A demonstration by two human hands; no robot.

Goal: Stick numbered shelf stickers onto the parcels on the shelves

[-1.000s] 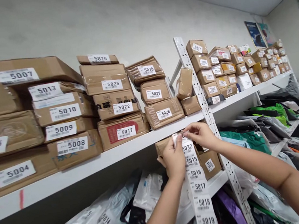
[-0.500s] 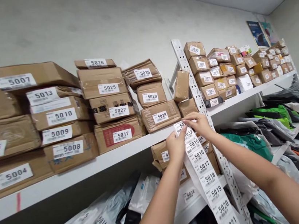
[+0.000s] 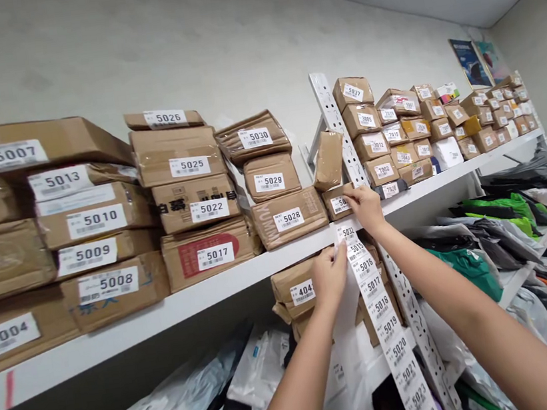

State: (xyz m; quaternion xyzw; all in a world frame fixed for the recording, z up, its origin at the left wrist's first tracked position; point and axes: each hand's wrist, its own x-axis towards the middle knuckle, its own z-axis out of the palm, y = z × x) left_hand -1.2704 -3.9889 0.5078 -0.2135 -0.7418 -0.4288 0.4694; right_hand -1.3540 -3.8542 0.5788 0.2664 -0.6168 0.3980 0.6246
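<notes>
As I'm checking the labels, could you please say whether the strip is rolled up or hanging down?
Hanging down: the label strip runs below the left hand, its numbers showing in a row from 5032 downward.

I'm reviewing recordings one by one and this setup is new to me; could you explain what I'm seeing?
There is no machine: these are a person's two bare hands, seen from a camera worn on their head. The left hand holds a long strip of numbered barcode labels, which hangs down. The right hand has its fingers at a separate label on the front of a small cardboard box. That box sits on a white shelf, beside the box labelled 5028. Below are plastic bags.
</notes>
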